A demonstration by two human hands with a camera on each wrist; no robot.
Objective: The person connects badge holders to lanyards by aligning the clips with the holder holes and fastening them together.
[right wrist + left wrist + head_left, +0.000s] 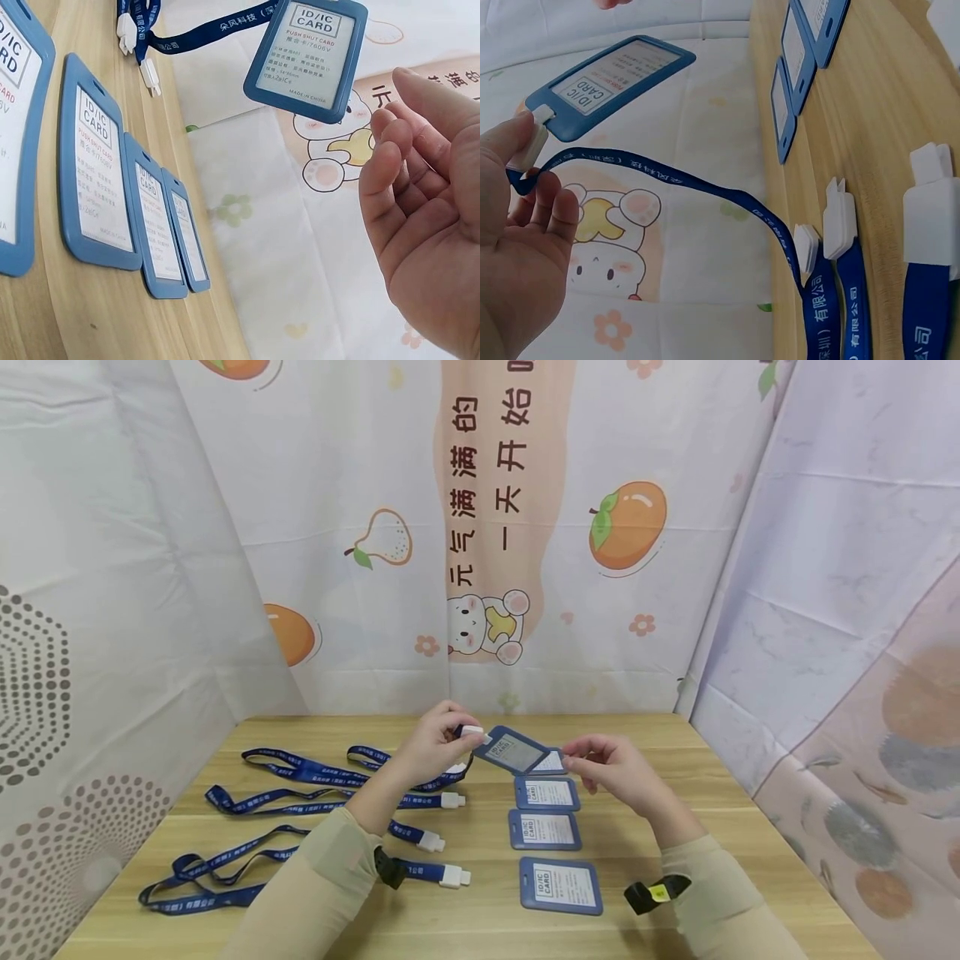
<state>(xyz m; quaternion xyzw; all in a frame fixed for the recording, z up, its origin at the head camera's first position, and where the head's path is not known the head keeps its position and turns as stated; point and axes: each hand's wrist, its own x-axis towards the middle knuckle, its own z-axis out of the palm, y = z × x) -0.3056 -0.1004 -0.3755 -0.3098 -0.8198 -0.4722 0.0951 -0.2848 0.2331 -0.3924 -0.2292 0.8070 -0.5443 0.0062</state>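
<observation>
At frame centre the left hand (433, 745) pinches the white clip (472, 732) of a lanyard (705, 187), from which a blue card holder (513, 752) hangs above the table (675, 752); the right hand (611, 764), fingers loosely open, holds nothing just right of the holder; more holders (547, 829) lie below, lanyards (300, 802) at left.

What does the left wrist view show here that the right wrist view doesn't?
Only the left wrist view shows the left hand pinching the white clip on the raised card holder, its lanyard trailing to the table. Only the right wrist view shows the right hand, open, near but apart from that holder. Both show the holder and others lying on the wooden table.
</observation>
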